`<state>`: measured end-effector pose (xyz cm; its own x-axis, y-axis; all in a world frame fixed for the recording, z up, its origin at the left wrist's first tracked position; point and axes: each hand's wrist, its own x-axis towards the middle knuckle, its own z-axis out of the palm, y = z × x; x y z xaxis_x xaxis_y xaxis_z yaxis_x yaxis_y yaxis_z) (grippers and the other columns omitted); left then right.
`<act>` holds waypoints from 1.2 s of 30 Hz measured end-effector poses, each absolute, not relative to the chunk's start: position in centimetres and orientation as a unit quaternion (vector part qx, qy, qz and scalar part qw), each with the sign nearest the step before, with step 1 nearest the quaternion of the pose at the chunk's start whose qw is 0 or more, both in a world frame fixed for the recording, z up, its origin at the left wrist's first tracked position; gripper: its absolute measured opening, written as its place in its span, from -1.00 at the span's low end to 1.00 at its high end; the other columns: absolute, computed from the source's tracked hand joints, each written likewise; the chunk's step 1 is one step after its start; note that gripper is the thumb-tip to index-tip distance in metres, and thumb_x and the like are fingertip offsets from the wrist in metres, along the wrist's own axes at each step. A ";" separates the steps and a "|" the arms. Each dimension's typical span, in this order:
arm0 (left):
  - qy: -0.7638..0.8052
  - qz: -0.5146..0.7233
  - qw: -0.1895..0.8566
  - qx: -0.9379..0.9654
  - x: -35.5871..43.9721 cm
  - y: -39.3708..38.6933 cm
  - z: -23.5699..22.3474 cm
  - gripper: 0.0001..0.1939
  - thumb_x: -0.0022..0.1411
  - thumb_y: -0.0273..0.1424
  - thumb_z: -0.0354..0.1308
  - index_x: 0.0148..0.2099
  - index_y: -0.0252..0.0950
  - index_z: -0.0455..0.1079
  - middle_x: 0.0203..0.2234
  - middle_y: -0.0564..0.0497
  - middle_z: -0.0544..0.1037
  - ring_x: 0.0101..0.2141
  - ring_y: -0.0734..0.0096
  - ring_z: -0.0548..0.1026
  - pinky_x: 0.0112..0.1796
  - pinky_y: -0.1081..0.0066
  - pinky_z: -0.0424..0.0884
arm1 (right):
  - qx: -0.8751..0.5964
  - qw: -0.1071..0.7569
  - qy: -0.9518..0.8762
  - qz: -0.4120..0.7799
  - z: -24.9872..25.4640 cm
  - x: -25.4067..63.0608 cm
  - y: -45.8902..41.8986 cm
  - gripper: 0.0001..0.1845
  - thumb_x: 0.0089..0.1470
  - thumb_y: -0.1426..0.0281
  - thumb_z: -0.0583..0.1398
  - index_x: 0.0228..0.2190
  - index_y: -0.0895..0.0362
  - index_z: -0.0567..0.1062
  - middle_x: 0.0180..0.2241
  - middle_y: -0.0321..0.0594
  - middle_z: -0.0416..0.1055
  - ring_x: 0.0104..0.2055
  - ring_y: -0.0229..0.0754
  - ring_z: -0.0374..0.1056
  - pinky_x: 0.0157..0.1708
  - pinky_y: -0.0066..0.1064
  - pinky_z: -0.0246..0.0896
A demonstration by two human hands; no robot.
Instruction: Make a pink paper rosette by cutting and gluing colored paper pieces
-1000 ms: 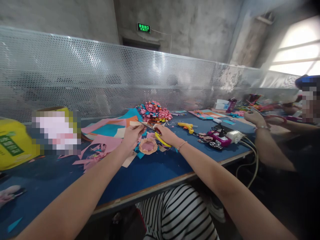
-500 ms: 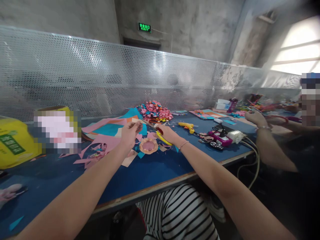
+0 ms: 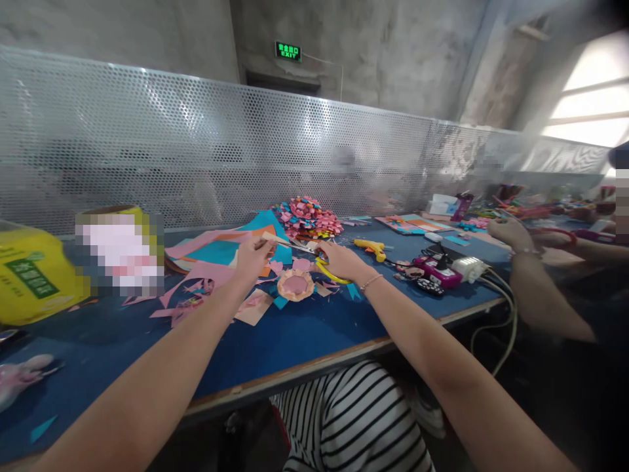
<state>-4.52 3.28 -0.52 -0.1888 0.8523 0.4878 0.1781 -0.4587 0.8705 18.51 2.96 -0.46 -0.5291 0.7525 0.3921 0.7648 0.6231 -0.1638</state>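
Note:
My left hand (image 3: 254, 259) is closed, with a small piece of tan paper (image 3: 270, 236) pinched between thumb and fingertips. Scissors (image 3: 332, 273) with yellow handles are gripped in my right hand (image 3: 341, 262). Their blades point left and reach the tan paper by my left fingertips; whether they are cutting is too small to tell. Just below the blades, on the blue table (image 3: 314, 334), lies a round tan paper piece with a scalloped rim and pink centre (image 3: 295, 286). Pink and tan paper scraps (image 3: 254, 306) surround it.
Behind my hands stands a pile of folded pink, blue and orange paper pieces (image 3: 307, 216). Coloured sheets (image 3: 216, 251) lie left. A yellow glue gun (image 3: 371, 249) and a purple power strip (image 3: 445, 276) are right. A co-worker's hand (image 3: 511, 235) holds red-handled scissors. A perforated metal screen (image 3: 196, 144) borders the back.
My left hand has shifted slightly left, away from my right hand. The scissors' blades have turned to lie flatter. The camera view has moved a little.

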 end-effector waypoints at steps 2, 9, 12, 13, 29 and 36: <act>0.445 0.628 0.282 0.574 -4.4 3.4 -0.6 -0.71 -0.13 -0.19 0.25 -0.46 -0.34 0.41 -0.56 0.00 0.50 -0.52 0.44 0.42 -0.45 0.44 0.34 | -0.434 0.215 -0.875 -0.018 -0.4 18.5 2.9 -0.45 0.02 0.03 0.09 -0.04 0.10 0.26 -0.07 -0.07 0.33 -0.12 -0.11 0.31 -0.25 -0.38 0.17; 0.443 0.616 0.319 0.568 -3.8 3.2 -0.4 -0.78 -0.16 -0.27 0.28 -0.48 -0.31 0.43 -0.63 0.04 0.46 -0.58 0.49 0.38 -0.53 0.48 0.27 | -0.436 0.211 -0.875 -0.014 -0.3 18.5 3.0 -0.45 0.00 0.02 0.11 -0.07 0.11 0.30 -0.11 -0.06 0.35 -0.12 -0.08 0.32 -0.23 -0.34 0.19; 0.447 0.615 0.319 0.566 -3.5 2.8 -0.1 -0.84 -0.14 -0.32 0.27 -0.54 -0.31 0.42 -0.67 0.06 0.42 -0.62 0.52 0.34 -0.55 0.49 0.23 | -0.432 0.208 -0.878 -0.012 -0.2 18.5 2.9 -0.45 0.00 0.05 0.12 -0.05 0.12 0.29 -0.10 -0.05 0.35 -0.09 -0.06 0.31 -0.21 -0.34 0.18; 0.445 0.615 0.318 0.567 -3.4 2.7 -0.1 -0.86 -0.13 -0.34 0.27 -0.54 -0.31 0.43 -0.68 0.06 0.41 -0.62 0.52 0.34 -0.55 0.49 0.23 | -0.430 0.208 -0.878 -0.011 -0.2 18.4 2.8 -0.45 0.00 0.06 0.13 -0.05 0.13 0.29 -0.09 -0.04 0.36 -0.09 -0.07 0.30 -0.20 -0.34 0.18; 0.461 0.614 0.308 0.561 -3.3 2.4 0.0 -0.93 -0.15 -0.42 0.20 -0.50 -0.29 0.44 -0.63 0.04 0.47 -0.63 0.51 0.35 -0.56 0.49 0.25 | -0.426 0.219 -0.878 0.002 -0.2 18.3 2.9 -0.52 0.03 0.11 0.12 -0.09 0.13 0.33 -0.13 -0.07 0.39 -0.12 -0.09 0.32 -0.20 -0.36 0.16; 0.460 0.614 0.313 0.560 -3.4 2.3 0.0 -0.86 -0.16 -0.35 0.23 -0.48 -0.30 0.46 -0.64 0.04 0.46 -0.62 0.51 0.35 -0.58 0.51 0.25 | -0.410 0.235 -0.881 0.009 0.0 18.3 2.9 -0.59 -0.01 0.15 0.17 -0.16 0.12 0.38 -0.18 -0.11 0.43 -0.16 -0.11 0.34 -0.24 -0.39 0.16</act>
<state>-3.40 2.30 -0.04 -0.1767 0.8991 0.4005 0.1311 -0.3818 0.9149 18.28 2.95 0.01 -0.5540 0.7268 0.4061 0.7180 0.6640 -0.2088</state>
